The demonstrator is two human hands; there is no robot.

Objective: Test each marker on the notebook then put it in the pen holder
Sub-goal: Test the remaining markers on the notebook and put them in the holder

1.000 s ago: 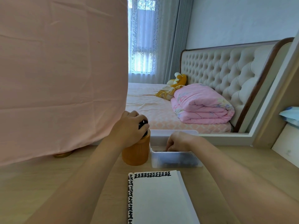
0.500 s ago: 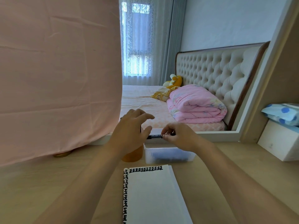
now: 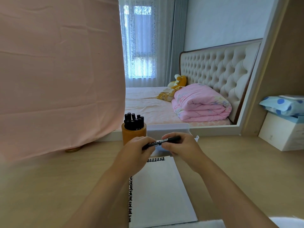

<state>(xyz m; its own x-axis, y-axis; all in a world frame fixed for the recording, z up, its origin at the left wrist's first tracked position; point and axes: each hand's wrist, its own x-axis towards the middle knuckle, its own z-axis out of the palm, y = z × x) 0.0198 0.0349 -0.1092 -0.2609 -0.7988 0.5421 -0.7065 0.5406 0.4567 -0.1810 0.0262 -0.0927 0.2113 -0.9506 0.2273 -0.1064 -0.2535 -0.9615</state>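
A black marker [image 3: 162,142] lies level between both hands above the top of the notebook. My left hand [image 3: 134,153] grips its left end and my right hand [image 3: 180,145] grips its right end. The white notebook [image 3: 158,191] lies open on the desk, with black marks along its top and left edges. Behind my left hand stands the orange pen holder [image 3: 133,133] with several black markers [image 3: 134,121] upright in it. A clear plastic box [image 3: 167,129] sits right of the holder, partly hidden by my hands.
A pink cloth [image 3: 57,71] hangs over the left part of a mirror [image 3: 205,71] at the back of the wooden desk [image 3: 49,186]. A white box [image 3: 283,134] with a blue dotted packet [image 3: 284,105] on it stands at the right.
My left hand left the pen holder and took the marker's free end. My right hand lifted the marker out of the clear box, and both hands came nearer, over the notebook's top.
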